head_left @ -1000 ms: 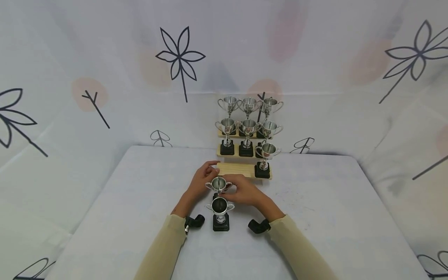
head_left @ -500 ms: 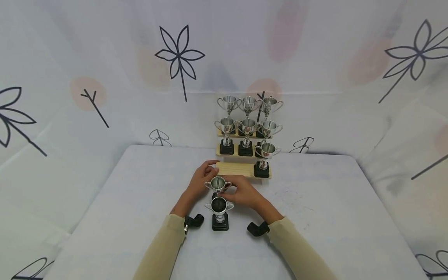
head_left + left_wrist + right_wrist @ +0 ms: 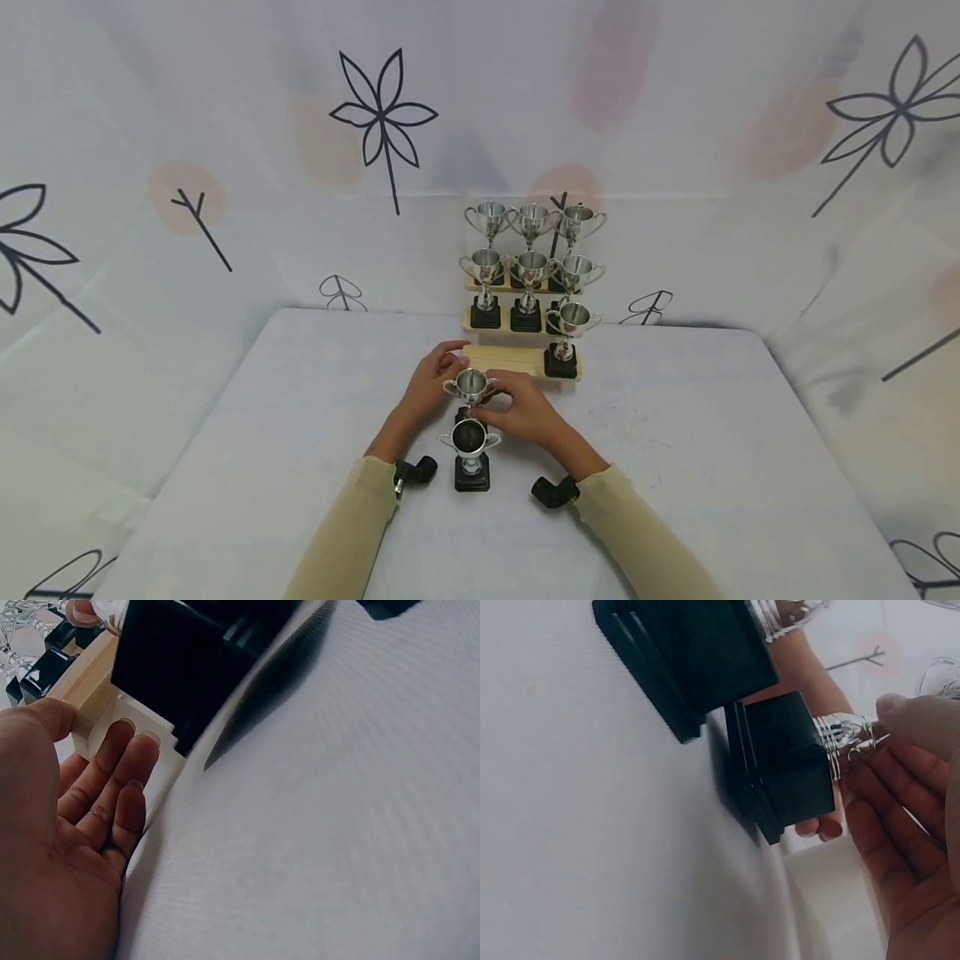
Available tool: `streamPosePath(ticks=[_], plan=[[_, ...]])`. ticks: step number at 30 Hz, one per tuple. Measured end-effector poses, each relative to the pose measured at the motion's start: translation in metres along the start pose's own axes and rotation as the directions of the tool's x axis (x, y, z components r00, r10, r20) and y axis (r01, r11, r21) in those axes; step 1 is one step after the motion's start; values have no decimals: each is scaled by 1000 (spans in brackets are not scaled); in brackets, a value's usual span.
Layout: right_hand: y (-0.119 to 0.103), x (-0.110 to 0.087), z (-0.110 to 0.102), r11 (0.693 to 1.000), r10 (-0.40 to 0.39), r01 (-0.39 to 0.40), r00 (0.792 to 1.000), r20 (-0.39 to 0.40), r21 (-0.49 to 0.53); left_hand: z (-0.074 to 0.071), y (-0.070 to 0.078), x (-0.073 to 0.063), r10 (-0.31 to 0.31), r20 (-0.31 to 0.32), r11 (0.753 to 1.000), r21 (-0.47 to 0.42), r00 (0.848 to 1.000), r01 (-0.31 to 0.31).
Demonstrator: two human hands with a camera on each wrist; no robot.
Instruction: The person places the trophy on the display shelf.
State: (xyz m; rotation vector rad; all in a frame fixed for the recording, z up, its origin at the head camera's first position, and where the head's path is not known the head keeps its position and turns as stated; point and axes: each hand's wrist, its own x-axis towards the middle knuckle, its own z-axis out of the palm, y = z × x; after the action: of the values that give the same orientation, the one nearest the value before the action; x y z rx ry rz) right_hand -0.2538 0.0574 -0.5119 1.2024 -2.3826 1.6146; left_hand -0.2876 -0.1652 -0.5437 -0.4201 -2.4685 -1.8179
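Observation:
My right hand [image 3: 527, 410] pinches the stem of a small silver trophy cup [image 3: 472, 387] with two handles and a black base. In the right wrist view, that trophy's black base [image 3: 791, 761] hangs slightly tilted, a shadow beneath it. My left hand [image 3: 427, 385] grips the left end of the lowest step of a pale wooden tiered stand [image 3: 504, 359]; the left wrist view has its thumb [image 3: 54, 716] against the wood and the other fingers curled below. A second trophy cup [image 3: 470, 438] stands upright on the table, nearer to me than the held one.
Two upper tiers carry several matching trophies [image 3: 528, 279]. On the lowest step, one trophy [image 3: 562, 360] stands at the right end, with bare wood to its left. The white-covered table [image 3: 675, 450] meets a patterned cloth backdrop [image 3: 262, 108] behind the stand.
My right hand has raised the pinched trophy slightly and shifted it a little to the right. The left hand stays on the stand, and the nearer trophy has not moved.

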Motion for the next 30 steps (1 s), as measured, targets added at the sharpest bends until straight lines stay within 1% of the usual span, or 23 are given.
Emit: streamPosePath(ticks=[5, 9, 11, 13, 16, 18, 22, 26, 30], plan=[[-3, 3, -5, 1000, -21, 22, 999, -49, 16, -2, -2, 2, 22, 20, 1000, 1, 1000, -22], [-5, 5, -10, 1000, -20, 21, 996, -86, 12, -3, -1, 1, 38, 33, 999, -7, 999, -38], [-6, 6, -13, 1000, -26, 27, 994, -102, 8, -2, -1, 1, 36, 38, 999, -30, 999, -34], [-8, 8, -17, 999, -35, 36, 992, -123, 7, -1, -1, 1, 33, 35, 999, -31, 999, -32], [-10, 10, -21, 998, -55, 52, 985, -162, -27, -1, -1, 1, 24, 26, 999, -32, 999, -23], [-11, 12, -23, 998, -62, 55, 981, -186, -42, -1, 0, 1, 14, 12, 1000, -9, 1000, -14], [-11, 17, -25, 996, -72, 60, 972, -225, -58, 0, 0, 2, -7, -4, 1000, 1, 1000, 7], [-12, 21, -24, 996, -74, 57, 962, -264, -74, 1, 1, 1, -10, -10, 999, 31, 1000, 10], [-14, 24, -24, 994, -74, 48, 958, -278, -100, 1, 1, 0, -10, -12, 999, 42, 1000, 11]])
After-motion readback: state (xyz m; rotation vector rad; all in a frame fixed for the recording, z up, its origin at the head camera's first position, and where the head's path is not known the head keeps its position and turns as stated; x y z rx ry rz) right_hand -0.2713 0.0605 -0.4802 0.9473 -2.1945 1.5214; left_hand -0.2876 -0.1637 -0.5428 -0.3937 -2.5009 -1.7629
